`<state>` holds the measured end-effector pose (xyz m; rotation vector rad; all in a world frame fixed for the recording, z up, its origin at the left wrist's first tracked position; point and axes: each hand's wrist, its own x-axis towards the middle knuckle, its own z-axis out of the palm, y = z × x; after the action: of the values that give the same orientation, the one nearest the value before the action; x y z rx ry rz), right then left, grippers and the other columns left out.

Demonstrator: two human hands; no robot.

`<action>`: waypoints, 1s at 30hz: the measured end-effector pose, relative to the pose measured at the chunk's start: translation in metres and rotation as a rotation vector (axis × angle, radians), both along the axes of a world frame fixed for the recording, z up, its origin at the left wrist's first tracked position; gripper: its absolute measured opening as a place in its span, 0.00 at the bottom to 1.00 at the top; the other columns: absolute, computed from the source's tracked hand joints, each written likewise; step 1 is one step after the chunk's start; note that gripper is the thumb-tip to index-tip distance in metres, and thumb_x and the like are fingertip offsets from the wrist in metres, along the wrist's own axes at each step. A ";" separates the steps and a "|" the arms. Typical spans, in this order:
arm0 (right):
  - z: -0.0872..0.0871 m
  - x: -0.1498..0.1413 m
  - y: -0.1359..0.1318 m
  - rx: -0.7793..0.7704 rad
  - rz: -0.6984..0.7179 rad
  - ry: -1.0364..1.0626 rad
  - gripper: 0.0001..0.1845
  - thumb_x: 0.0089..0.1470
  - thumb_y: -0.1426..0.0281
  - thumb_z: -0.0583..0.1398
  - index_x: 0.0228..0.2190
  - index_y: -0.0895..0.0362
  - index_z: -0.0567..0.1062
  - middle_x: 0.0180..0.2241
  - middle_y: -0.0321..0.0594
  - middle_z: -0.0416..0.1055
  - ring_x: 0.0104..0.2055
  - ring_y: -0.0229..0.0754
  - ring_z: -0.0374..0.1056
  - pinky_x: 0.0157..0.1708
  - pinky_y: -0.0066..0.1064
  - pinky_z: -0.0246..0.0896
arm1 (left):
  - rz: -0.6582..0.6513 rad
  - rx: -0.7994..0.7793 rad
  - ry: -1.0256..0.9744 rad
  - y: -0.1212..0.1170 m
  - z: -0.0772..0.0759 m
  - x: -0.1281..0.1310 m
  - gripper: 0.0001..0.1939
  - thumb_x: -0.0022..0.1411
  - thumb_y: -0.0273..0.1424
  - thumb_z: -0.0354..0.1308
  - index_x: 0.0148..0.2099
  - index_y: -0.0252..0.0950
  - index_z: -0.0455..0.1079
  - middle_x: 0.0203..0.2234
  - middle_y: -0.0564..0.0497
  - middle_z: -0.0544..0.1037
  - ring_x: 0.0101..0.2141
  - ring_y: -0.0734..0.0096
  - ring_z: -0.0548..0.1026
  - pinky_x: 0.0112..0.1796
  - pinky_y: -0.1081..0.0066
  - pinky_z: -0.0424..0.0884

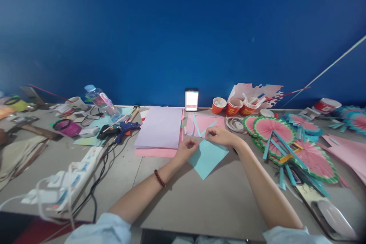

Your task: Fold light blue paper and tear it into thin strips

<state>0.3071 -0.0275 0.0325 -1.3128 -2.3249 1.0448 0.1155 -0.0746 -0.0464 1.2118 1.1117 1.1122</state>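
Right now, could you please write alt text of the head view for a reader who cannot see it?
A person's left hand and right hand are at the edges of a turquoise paper sheet on a grey table. Lilac paper lies to the left, watermelon-patterned paper fans to the right, and red paper cups stand near the blue wall behind.

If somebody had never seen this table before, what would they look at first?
Probably the pink paper fans with green edges, piled on the right like watermelon slices. Next might come the turquoise paper in the middle of the table, with the left hand and right hand at its far edges. Behind it all rises a big blue wall.
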 end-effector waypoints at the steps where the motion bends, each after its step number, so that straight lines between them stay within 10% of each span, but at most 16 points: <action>1: 0.000 0.000 0.000 -0.002 -0.001 -0.001 0.08 0.46 0.67 0.56 0.26 0.57 0.73 0.22 0.34 0.64 0.27 0.36 0.59 0.27 0.27 0.52 | 0.004 0.002 0.005 0.000 0.000 0.000 0.08 0.45 0.32 0.64 0.25 0.34 0.70 0.22 0.52 0.72 0.26 0.74 0.68 0.30 0.73 0.63; 30: 0.026 0.072 0.003 0.073 -0.214 0.155 0.13 0.48 0.59 0.59 0.30 0.56 0.74 0.31 0.38 0.71 0.31 0.41 0.64 0.32 0.31 0.58 | -0.046 -0.036 -0.013 -0.006 0.008 0.001 0.07 0.51 0.33 0.59 0.27 0.35 0.66 0.24 0.53 0.70 0.22 0.78 0.67 0.24 0.75 0.65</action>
<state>0.3790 -0.0244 0.0586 -1.3652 -2.0394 0.9487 0.1162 -0.0803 -0.0385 1.1949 1.0849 1.0598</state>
